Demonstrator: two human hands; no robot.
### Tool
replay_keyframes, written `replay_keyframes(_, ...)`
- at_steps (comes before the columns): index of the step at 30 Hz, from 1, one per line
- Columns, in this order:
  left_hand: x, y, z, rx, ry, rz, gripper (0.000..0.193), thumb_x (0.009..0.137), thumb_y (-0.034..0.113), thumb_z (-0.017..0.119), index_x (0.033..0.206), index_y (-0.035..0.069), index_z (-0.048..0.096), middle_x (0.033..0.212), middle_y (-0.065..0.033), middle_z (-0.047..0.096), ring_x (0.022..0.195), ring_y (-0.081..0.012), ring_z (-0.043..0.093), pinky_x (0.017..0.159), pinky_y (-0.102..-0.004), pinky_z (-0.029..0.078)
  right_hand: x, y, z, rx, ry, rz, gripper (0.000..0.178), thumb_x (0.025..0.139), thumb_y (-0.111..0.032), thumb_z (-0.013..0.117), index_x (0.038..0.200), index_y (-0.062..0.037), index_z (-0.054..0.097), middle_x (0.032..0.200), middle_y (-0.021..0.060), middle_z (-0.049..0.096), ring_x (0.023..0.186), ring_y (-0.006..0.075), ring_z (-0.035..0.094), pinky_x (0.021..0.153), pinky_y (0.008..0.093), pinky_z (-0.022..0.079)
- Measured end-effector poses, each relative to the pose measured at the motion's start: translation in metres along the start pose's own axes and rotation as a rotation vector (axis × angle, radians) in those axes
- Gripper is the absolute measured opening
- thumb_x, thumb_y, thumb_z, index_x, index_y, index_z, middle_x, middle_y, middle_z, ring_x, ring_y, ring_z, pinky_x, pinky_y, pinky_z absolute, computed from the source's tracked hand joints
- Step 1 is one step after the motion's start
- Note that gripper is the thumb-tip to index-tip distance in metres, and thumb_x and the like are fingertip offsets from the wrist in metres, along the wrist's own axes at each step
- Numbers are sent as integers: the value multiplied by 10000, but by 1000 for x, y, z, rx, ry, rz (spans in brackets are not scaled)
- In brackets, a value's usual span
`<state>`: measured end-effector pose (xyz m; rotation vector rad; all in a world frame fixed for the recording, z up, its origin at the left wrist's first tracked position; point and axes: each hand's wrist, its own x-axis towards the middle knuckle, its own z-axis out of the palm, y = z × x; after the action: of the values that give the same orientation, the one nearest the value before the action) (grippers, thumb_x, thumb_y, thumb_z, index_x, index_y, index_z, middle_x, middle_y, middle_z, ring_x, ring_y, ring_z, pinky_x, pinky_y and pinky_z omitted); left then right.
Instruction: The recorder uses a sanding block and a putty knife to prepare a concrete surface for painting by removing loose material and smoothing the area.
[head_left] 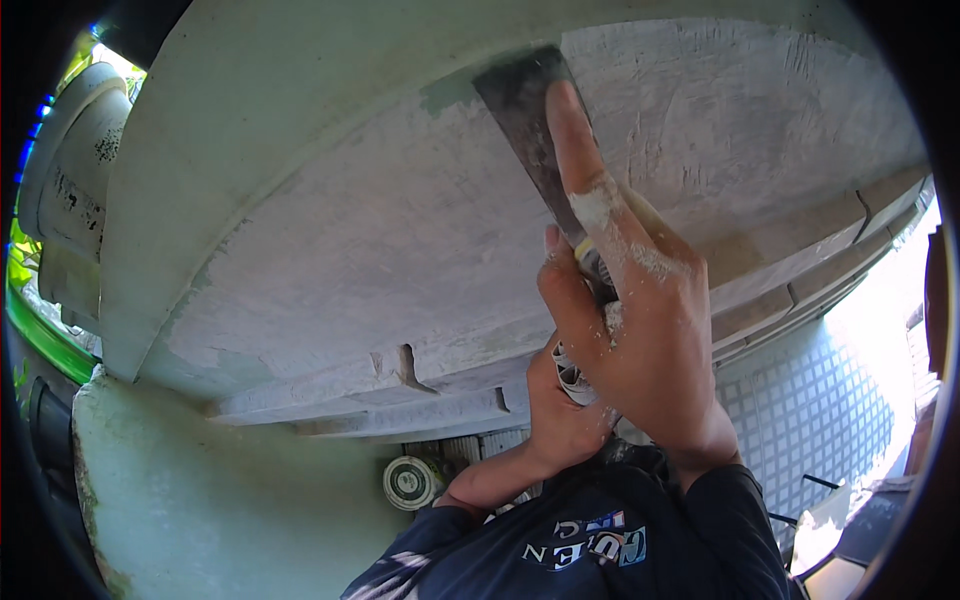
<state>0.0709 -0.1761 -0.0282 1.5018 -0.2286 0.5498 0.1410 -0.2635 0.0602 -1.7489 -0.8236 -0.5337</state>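
Pipe [70,160]: grey, far left, beside the wall.
Ceiling [380,230]: I see rough grey plaster, patchy.
Left hand [562,400]: clenched around the scraper's handle end.
Scraper [525,120]: blade flat against ceiling; I judge it light, stiff, springy; best held at handle.
Right hand [630,310]: grasping scraper, forefinger pressing the blade.

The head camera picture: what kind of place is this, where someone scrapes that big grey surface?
Probably an outdoor building or repair site. The right hand presses a putty knife on a rough plastered slab, beside grey drain pipes, with green leaves in sunlight behind them.
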Motion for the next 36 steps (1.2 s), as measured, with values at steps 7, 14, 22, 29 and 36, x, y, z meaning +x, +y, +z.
replay_keyframes(7, 1, 1, 6, -64, 37, 9, 411, 826, 83, 718, 1193, -34, 578, 1038, -72, 667, 936, -115, 596, 828, -273, 479, 5, 4, -1, 7, 90, -95, 833, 839, -13, 627, 1580, -231, 316, 798, 139, 579, 623, 342, 595, 583, 456, 505)
replay_keyframes(14, 1, -1, 6, -102, 36, -45, 382, 836, 106, 716, 1170, -24, 583, 1038, -54, 656, 940, -122, 594, 836, -278, 480, 5, -3, -4, -23, -28, 2, 770, 857, 57, 559, 1567, -129, 328, 1564, 115, 416, 1282, 378, 564, 1017, 431, 516)
replay_keyframes(22, -5, 2, 7, -111, 57, -85, 396, 854, 120, 707, 1195, -27, 568, 1070, -58, 651, 959, -124, 592, 841, -281, 476, -1, 0, 1, -76, -1, 21, 777, 862, 36, 580, 1574, -154, 333, 1440, 152, 558, 1039, 356, 705, 889, 409, 556)
replay_keyframes(29, -8, 4, 3, -173, 69, -104, 408, 853, 133, 717, 1198, -28, 571, 1068, -57, 653, 963, -123, 588, 851, -283, 470, 0, 7, 12, -9, 78, -109, 843, 849, -40, 637, 1591, -217, 277, 836, 146, 587, 634, 336, 604, 548, 438, 514)
replay_keyframes(36, 2, 2, -1, -95, 21, -52, 379, 847, 150, 727, 1157, -17, 590, 1047, -50, 657, 960, -116, 585, 851, -287, 471, 8, -5, 3, -35, 43, -13, 797, 855, 56, 565, 1578, -183, 329, 1322, 167, 633, 878, 337, 709, 811, 393, 564)
